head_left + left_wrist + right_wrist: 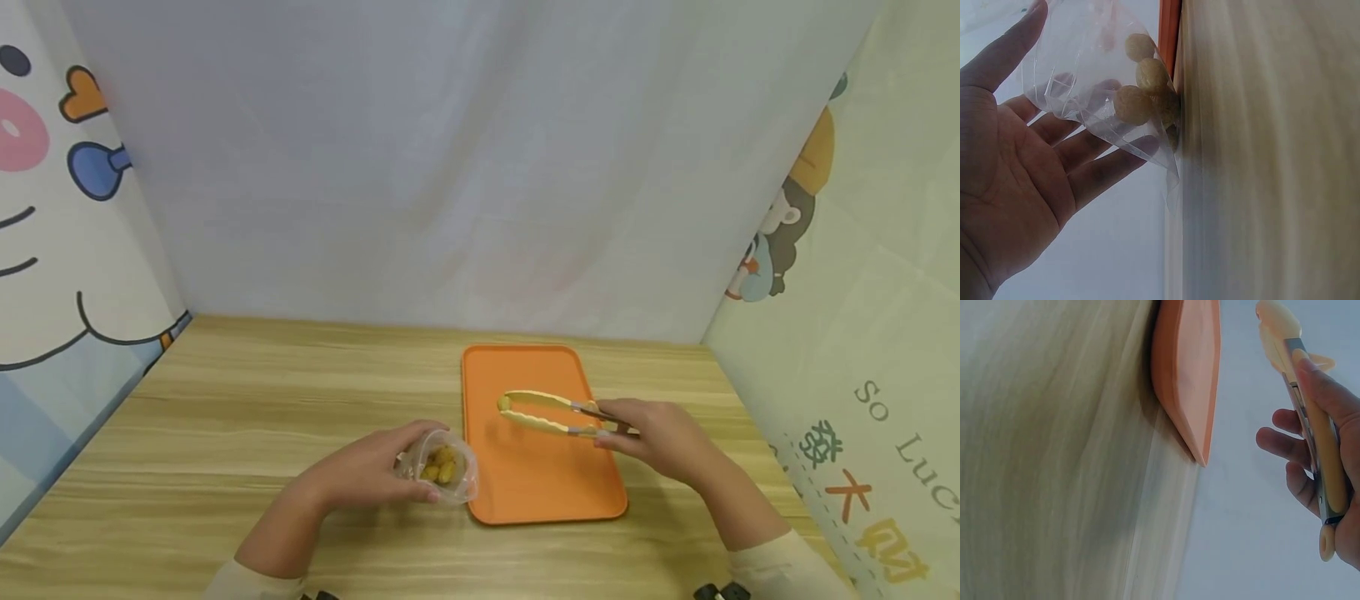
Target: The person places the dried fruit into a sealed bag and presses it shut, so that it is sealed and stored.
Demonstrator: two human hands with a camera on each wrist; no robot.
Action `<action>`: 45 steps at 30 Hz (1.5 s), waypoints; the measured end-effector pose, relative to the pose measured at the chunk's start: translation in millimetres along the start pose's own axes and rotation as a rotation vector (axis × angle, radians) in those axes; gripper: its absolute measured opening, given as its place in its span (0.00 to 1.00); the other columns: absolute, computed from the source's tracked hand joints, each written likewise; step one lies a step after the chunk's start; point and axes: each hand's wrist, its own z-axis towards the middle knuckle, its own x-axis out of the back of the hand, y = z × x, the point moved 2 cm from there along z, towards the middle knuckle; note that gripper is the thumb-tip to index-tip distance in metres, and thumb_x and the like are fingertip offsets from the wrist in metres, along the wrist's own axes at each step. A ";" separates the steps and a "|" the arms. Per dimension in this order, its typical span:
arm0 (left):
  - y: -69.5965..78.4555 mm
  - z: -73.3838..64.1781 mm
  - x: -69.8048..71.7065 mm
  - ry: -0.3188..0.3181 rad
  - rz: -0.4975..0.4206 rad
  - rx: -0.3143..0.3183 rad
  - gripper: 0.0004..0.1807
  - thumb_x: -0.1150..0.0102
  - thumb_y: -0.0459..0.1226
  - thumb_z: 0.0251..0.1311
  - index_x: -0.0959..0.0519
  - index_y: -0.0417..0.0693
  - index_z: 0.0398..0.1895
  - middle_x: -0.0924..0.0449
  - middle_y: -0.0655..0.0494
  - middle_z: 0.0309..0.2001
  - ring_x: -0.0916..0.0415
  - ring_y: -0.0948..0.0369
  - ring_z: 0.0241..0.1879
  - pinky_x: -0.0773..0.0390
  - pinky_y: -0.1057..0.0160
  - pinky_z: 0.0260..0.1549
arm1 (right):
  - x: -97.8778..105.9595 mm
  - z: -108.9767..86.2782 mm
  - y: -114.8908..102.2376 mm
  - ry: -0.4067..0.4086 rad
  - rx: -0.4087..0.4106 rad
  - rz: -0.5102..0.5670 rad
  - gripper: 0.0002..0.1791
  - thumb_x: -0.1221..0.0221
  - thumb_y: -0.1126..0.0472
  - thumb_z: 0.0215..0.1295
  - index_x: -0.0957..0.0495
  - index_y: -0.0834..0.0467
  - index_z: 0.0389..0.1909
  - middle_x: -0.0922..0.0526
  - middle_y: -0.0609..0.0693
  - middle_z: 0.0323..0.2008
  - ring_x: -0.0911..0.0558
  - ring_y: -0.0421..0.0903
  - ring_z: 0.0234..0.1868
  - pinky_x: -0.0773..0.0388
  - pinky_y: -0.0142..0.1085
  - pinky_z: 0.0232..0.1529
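Observation:
My left hand holds a clear plastic bag, thumb on one side and fingers spread behind it in the left wrist view. Several small round yellow-brown balls lie at the bottom of the bag, and its mouth stands open beside the tray. My right hand grips a pair of cream-tipped tongs, thumb along one arm in the right wrist view. Between the tong tips one yellowish ball is pinched above the orange tray.
The tray lies on a wood-grain table, its left rim close to the bag. A pale curtain hangs behind the table. Printed cloths stand at the left and right sides.

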 end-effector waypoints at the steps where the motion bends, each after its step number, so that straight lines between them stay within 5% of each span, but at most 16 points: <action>1: 0.3 0.0 0.3 0.000 0.003 -0.001 0.43 0.33 0.63 0.49 0.37 0.72 0.69 0.24 0.61 0.57 0.28 0.61 0.54 0.29 0.45 0.57 | 0.6 -0.9 -0.7 0.004 0.004 0.000 0.25 0.37 0.41 0.61 0.20 0.50 0.55 0.14 0.41 0.40 0.20 0.30 0.30 0.24 0.28 0.28; 6: 0.2 0.2 0.6 -0.005 -0.001 0.001 0.45 0.32 0.63 0.50 0.37 0.64 0.71 0.24 0.61 0.57 0.28 0.60 0.54 0.29 0.45 0.57 | 3.6 -5.9 -6.5 0.016 0.025 0.005 0.22 0.36 0.42 0.60 0.19 0.48 0.52 0.14 0.39 0.41 0.19 0.28 0.32 0.23 0.28 0.30; 15: -1.4 1.6 -0.1 -0.004 -0.007 0.006 0.42 0.32 0.62 0.50 0.38 0.76 0.69 0.24 0.60 0.57 0.28 0.60 0.55 0.29 0.44 0.57 | 6.8 -14.8 -16.7 0.064 0.072 0.018 0.22 0.34 0.45 0.58 0.18 0.49 0.51 0.15 0.35 0.38 0.20 0.27 0.32 0.23 0.27 0.29; 45: -0.7 6.1 -1.9 -0.007 -0.021 0.026 0.44 0.32 0.63 0.50 0.41 0.77 0.71 0.24 0.62 0.57 0.27 0.61 0.55 0.28 0.45 0.56 | 12.8 -15.5 -51.5 0.146 0.251 0.036 0.24 0.32 0.47 0.57 0.19 0.49 0.55 0.15 0.36 0.36 0.19 0.29 0.30 0.25 0.21 0.29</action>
